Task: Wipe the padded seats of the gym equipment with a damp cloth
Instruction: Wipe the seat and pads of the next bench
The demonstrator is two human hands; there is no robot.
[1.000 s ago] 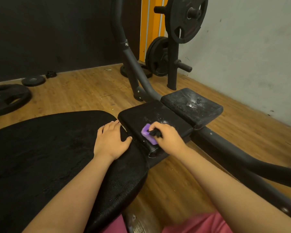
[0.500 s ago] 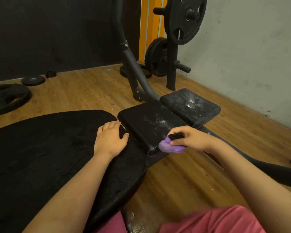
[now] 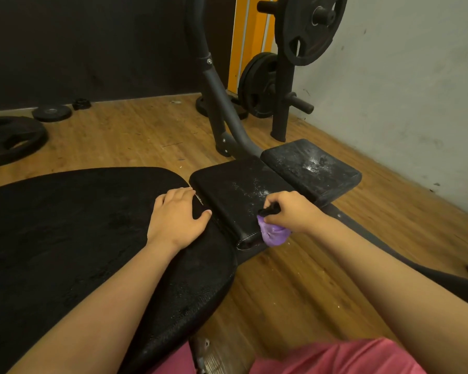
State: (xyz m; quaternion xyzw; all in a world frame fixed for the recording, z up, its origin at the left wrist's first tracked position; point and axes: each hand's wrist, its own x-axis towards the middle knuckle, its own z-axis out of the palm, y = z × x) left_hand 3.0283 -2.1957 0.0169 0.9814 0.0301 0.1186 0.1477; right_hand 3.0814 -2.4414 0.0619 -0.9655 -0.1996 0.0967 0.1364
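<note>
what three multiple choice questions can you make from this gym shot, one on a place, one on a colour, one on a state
1. Where is the cloth?
A. on the floor by the weight plates
B. at the near right corner of the middle pad, in the right hand
C. on the far pad

2. What colour is the cloth?
A. yellow
B. white
C. purple

3. What is the left hand doing?
A. resting flat on the large pad, holding nothing
B. gripping the cloth
C. raised off the bench

Answers:
1. B, since the right hand's fingers curl round the cloth at that corner of the pad.
2. C, since the bunched fabric below the fingers is plainly purple.
3. A, since its fingers lie straight on the black padding with nothing in them.
</note>
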